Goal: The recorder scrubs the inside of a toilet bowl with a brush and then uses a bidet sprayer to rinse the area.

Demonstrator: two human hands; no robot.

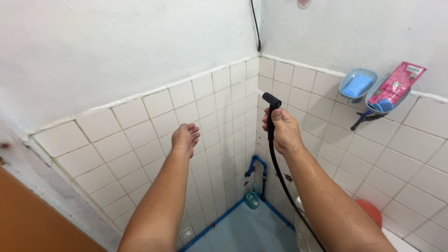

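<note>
- Your right hand (283, 132) is closed around a black spray nozzle (271, 106), held up near the far tiled corner; its head pokes out above your fist.
- The nozzle's black hose (282, 184) drops from under that hand toward the floor.
- Your left hand (185, 138) holds nothing; its fingers are loosely curled, close to the white tiled wall (140, 135) on the left.
- On the right wall, two blue soap dishes (357, 84) hang side by side, one holding a pink packet (400, 84).
- Blue pipes (257, 169) run low in the corner.

Open gap btwn hands; tiled walls (140, 126) close L, ahead; soap dishes (373, 91) R.
</note>
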